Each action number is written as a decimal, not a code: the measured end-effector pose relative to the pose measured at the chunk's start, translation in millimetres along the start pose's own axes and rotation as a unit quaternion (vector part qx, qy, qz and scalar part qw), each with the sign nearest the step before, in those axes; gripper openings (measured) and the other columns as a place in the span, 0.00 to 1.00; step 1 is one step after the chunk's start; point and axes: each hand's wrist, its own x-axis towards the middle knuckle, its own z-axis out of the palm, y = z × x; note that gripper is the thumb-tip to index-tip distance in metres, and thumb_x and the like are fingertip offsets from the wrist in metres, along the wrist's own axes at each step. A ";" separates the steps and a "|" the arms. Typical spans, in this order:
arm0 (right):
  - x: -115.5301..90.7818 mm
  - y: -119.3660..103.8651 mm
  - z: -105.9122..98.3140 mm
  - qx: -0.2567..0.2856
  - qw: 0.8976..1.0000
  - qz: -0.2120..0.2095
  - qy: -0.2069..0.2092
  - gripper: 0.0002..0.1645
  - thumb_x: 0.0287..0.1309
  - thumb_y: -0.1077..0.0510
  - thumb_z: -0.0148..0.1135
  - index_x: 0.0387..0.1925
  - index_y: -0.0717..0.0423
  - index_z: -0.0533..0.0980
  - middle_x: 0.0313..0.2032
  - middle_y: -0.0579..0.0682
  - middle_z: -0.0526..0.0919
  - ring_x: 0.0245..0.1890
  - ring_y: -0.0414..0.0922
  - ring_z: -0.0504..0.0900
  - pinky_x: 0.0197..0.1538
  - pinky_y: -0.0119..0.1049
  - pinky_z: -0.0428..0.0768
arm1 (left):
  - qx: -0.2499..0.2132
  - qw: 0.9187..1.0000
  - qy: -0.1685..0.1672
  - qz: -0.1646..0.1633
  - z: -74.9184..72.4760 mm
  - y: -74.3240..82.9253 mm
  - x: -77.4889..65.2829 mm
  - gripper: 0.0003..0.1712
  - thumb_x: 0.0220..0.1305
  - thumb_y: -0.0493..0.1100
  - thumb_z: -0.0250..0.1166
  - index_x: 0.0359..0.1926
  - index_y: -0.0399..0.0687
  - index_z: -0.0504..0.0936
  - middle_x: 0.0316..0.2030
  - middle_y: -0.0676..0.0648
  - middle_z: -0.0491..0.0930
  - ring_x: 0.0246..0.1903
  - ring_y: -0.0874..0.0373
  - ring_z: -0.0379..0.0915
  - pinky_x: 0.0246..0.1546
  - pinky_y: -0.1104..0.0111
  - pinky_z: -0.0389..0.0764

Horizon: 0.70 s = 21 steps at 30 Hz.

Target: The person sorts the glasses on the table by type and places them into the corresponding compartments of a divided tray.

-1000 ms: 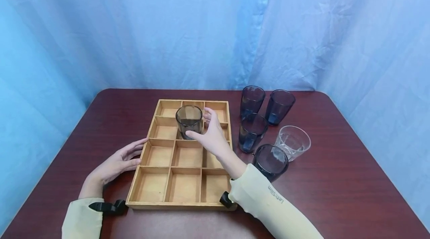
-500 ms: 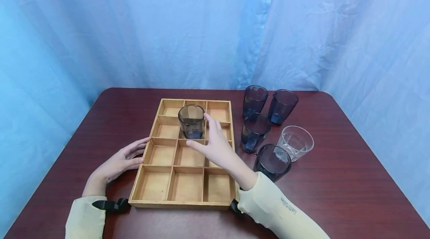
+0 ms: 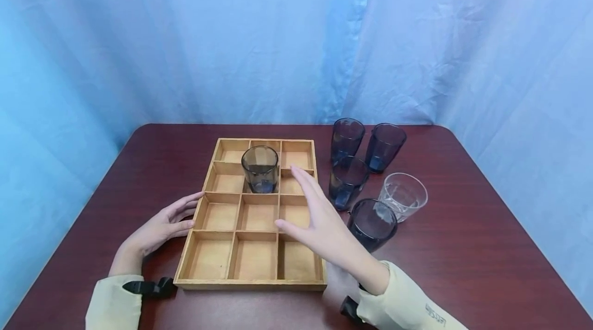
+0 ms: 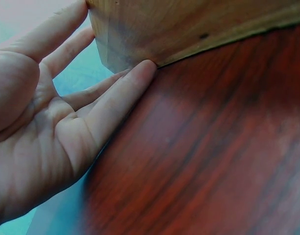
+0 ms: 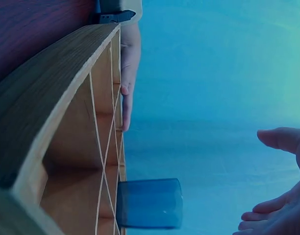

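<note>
A smoky grey glass [image 3: 260, 170] stands upright in the wooden divided tray [image 3: 250, 285], in the middle column, second row from the back. My right hand [image 3: 326, 224] hovers over the tray's right side, thumb and fingers spread, holding nothing. In the right wrist view a gap separates this hand [image 5: 282, 196] from the glass [image 5: 150, 203]. The left hand [image 3: 157, 229] lies along the tray's left side. Its fingertips touch the outer wooden wall [image 4: 135, 29], as the left wrist view shows.
Right of the tray stand several dark glasses, among them a front one [image 3: 372, 224] and a back one [image 3: 347, 139]. Beside them is a clear glass [image 3: 403, 196]. The dark red table [image 3: 486, 263] reaches back to a light blue curtain [image 3: 259, 47].
My right hand has let go of the smoky glass and drawn back toward the near right, fingers spreading. The glass stays in its compartment. The left hand keeps its place at the tray.
</note>
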 end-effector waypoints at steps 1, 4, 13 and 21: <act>-3.1 0.2 -2.3 -0.002 1.000 -0.004 0.008 0.56 0.55 0.46 0.69 0.76 0.38 0.45 0.76 0.43 0.48 0.75 0.44 0.50 0.72 0.56 0.57 | 0.000 1.000 -0.001 0.002 0.0 -0.3 -0.2 0.41 0.69 0.40 0.58 0.76 0.47 0.48 0.71 0.29 0.51 0.53 0.80 0.67 0.48 0.71 0.80; -9.7 2.0 -8.0 -0.012 0.999 -0.023 0.036 0.55 0.55 0.48 0.70 0.76 0.40 0.46 0.76 0.45 0.51 0.75 0.46 0.52 0.72 0.56 0.58 | -0.001 1.000 -0.004 0.008 0.4 -0.3 -0.5 0.40 0.70 0.40 0.58 0.76 0.45 0.48 0.71 0.27 0.51 0.53 0.79 0.67 0.48 0.71 0.80; -20.2 12.6 -19.9 -0.059 0.993 -0.050 0.086 0.56 0.53 0.52 0.72 0.76 0.43 0.49 0.75 0.47 0.53 0.75 0.46 0.53 0.71 0.52 0.60 | -0.011 1.000 -0.007 0.015 3.4 0.8 0.2 0.40 0.70 0.39 0.57 0.76 0.44 0.48 0.70 0.27 0.51 0.54 0.79 0.67 0.48 0.71 0.80; -33.6 30.4 -31.3 -0.105 0.984 -0.082 0.116 0.60 0.46 0.55 0.77 0.75 0.50 0.52 0.75 0.50 0.56 0.75 0.51 0.53 0.73 0.52 0.54 | -0.003 1.000 -0.003 0.007 1.5 0.4 -1.2 0.40 0.70 0.40 0.57 0.76 0.45 0.48 0.70 0.28 0.51 0.53 0.80 0.68 0.48 0.71 0.80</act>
